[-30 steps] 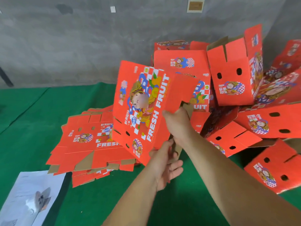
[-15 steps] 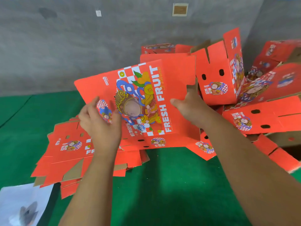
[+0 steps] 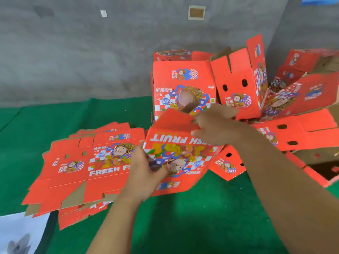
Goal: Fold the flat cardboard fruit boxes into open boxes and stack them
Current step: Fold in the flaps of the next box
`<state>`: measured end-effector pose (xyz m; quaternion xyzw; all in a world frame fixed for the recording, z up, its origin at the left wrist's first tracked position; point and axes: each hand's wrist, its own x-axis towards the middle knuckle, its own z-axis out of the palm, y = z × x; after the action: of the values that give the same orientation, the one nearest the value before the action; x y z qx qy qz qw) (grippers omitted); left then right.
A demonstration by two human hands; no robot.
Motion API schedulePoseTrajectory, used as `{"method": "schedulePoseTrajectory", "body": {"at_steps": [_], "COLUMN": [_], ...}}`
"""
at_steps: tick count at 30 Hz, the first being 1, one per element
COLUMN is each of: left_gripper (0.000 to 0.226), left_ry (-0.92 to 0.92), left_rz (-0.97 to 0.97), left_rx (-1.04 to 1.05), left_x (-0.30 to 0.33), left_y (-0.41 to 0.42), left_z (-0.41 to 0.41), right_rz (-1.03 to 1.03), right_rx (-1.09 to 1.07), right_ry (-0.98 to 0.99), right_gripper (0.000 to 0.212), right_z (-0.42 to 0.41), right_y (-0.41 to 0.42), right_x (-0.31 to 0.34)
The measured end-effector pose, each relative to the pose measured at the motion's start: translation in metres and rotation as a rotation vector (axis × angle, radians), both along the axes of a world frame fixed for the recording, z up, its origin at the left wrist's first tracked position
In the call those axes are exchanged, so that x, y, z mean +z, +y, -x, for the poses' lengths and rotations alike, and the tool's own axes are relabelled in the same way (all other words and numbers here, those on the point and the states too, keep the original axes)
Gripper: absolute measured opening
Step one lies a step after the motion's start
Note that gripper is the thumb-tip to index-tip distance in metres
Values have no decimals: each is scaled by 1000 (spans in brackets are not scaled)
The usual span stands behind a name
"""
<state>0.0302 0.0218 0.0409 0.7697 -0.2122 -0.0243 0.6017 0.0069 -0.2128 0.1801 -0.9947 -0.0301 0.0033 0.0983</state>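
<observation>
I hold a red cardboard fruit box (image 3: 180,158) above the green floor, its printed "FRESH FRUIT" panel turned upside down toward me. My left hand (image 3: 145,173) grips its left edge, thumb across the printed face. My right hand (image 3: 214,129) sits on the top edge by a raised red flap (image 3: 176,119), fingers curled over the cardboard. A stack of flat red boxes (image 3: 82,169) lies on the floor to the left. Folded open boxes (image 3: 238,79) are piled behind and to the right.
Green floor covering (image 3: 192,226) spreads in front of me. A grey concrete wall (image 3: 73,52) rises behind the pile. A white printed sheet (image 3: 20,233) lies at the lower left. More red boxes (image 3: 302,132) lie scattered at the right, one open with brown inside.
The box has been turned over so its lettering reads upside down, and lowered toward the floor. My right hand moved onto the top flap; my left hand shifted to the left edge.
</observation>
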Motion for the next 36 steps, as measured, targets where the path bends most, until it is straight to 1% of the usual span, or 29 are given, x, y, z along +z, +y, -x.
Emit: {"method": "schedulePoseTrajectory", "body": {"at_steps": [1, 2, 4, 6, 7, 8, 9, 10, 11, 12, 13, 14, 15, 16, 18, 19, 20, 22, 24, 25, 26, 27, 28, 29, 31, 32, 33, 35, 36], "left_gripper": [67, 69, 64, 61, 64, 71, 84, 100, 114, 121, 121, 114, 99, 80, 34, 20, 15, 7, 19, 28, 37, 46, 52, 55, 53, 52, 52, 54, 57], "left_ry": [100, 199, 291, 286, 276, 261, 232, 199, 177, 165, 166, 164, 142, 97, -12, -50, -69, -53, -30, -1, 15, 14, -13, -46, -102, -111, -107, -84, -85], "left_rz": [1, -16, -39, 36, 75, 119, 148, 155, 112, 78, 66, 80, 70, 46, -40, -98, -152, -282, -435, -464, -472, -484, -508, -538, -577, -584, -584, -565, -555], "left_rx": [-65, -115, -135, -91, -59, -32, -7, 5, 12, -9, -52, -97, -118, -113, -53, -50, -74, -158, -162, -175, -207, -225, -206, -156, -23, 32, 73, 106, 103], "left_x": [-11, -21, -40, -50, -50, -50, -49, -47, -45, -45, -45, -45, -44, -43, -40, -37, -34, -22, -12, -10, -10, -14, -18, -23, -27, -27, -27, -23, -21], "left_y": [2, 4, 9, 10, 9, 8, 9, 10, 12, 15, 18, 22, 26, 29, 36, 40, 43, 47, 46, 43, 38, 32, 27, 22, 17, 16, 15, 12, 11], "left_z": [-2, -2, -1, 5, 8, 10, 9, 8, 6, 4, 4, 5, 6, 7, 3, -1, -6, -15, -16, -13, -6, 2, 9, 16, 20, 18, 16, 10, 9], "right_rz": [0, 18, 112, 171, 197, 209, 214, 210, 209, 219, 238, 247, 249, 247, 233, 207, 156, -40, -214, -253, -251, -205, -120, -30, 133, 203, 246, 231, 170], "right_rx": [30, 56, 98, 148, 171, 188, 194, 199, 206, 215, 226, 243, 260, 269, 252, 238, 225, 198, 153, 119, 83, 41, -21, -88, -174, -193, -211, -226, -211], "right_ry": [39, 66, 76, 25, 4, -20, -37, -48, -55, -51, -23, 10, 37, 52, 59, 69, 89, 138, 206, 261, 328, 395, 450, 478, 464, 451, 440, 458, 495], "right_gripper": [16, 19, 31, 32, 31, 29, 27, 25, 25, 25, 24, 24, 23, 23, 26, 30, 37, 57, 77, 81, 79, 72, 70, 74, 88, 89, 84, 74, 78], "right_z": [-3, -4, -3, -2, -1, -2, -3, -3, -3, -2, -1, 0, 1, 1, 0, -1, -2, -5, -2, 2, 6, 11, 15, 18, 23, 24, 27, 31, 31], "right_y": [5, 10, 19, 27, 31, 34, 36, 38, 39, 41, 43, 45, 47, 49, 52, 53, 52, 46, 31, 21, 12, 6, 4, 4, 4, 3, 0, -11, -19], "right_x": [-9, -19, -37, -56, -63, -68, -70, -72, -73, -75, -77, -80, -82, -83, -86, -88, -88, -83, -70, -63, -57, -53, -52, -54, -60, -61, -57, -42, -33]}}
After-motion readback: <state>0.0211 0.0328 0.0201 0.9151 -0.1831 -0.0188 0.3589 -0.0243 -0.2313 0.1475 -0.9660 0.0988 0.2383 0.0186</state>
